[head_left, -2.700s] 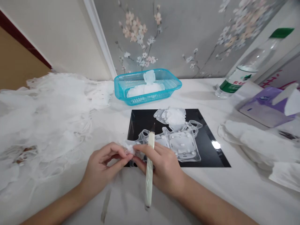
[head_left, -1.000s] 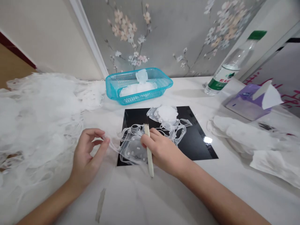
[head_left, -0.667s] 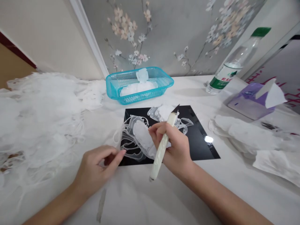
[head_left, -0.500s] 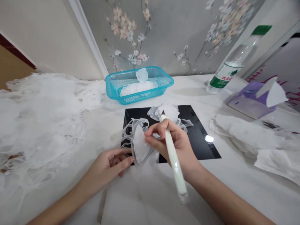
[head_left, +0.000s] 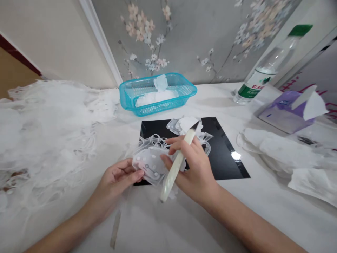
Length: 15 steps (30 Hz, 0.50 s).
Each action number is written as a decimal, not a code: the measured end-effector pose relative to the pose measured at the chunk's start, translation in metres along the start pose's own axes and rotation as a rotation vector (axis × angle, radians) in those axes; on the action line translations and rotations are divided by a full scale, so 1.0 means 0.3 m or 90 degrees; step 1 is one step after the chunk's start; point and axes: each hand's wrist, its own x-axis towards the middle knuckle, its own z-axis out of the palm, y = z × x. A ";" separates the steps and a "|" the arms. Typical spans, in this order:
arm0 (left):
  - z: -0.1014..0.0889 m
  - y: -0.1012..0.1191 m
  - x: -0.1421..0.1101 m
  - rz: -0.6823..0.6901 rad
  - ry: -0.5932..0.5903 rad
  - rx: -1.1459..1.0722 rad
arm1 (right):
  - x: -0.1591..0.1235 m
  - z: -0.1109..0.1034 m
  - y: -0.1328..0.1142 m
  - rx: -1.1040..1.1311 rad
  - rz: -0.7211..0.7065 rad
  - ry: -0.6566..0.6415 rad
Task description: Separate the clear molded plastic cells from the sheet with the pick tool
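Observation:
Between thumb and fingers, my left hand (head_left: pixel 116 181) grips the left edge of a translucent white sheet piece (head_left: pixel 150 161) with small round bumps, tilted above a black mat (head_left: pixel 225 154). A craft knife (head_left: pixel 175 168) lies in my right hand (head_left: pixel 195 165), its pale handle slanting toward me and its dark pointed blade aimed up and away. The right fingers are beside the sheet piece's right side; whether they touch it I cannot tell. More translucent cut pieces (head_left: pixel 185 124) are stacked on the far part of the mat, partly behind my right hand.
A large heap of thin white scraps (head_left: pixel 52 130) covers the left side. Behind the mat stands a blue basket (head_left: pixel 158 110) with white pieces inside. At right are a water bottle (head_left: pixel 250 91), a purple tissue pack (head_left: pixel 284 112) and a pile of white pieces (head_left: pixel 276 151).
The sheet piece has turned from nearly edge-on to showing its bumpy face. My right hand has tilted the knife, its handle end swinging left and its blade right.

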 end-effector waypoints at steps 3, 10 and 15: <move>-0.006 -0.005 -0.004 0.039 0.008 0.010 | -0.013 0.011 -0.019 0.010 -0.036 -0.101; 0.012 -0.009 -0.015 0.142 0.043 0.162 | -0.053 0.044 -0.040 -0.103 -0.125 -0.138; -0.001 -0.015 -0.024 0.212 0.019 0.274 | -0.059 0.036 -0.061 -0.149 -0.203 -0.152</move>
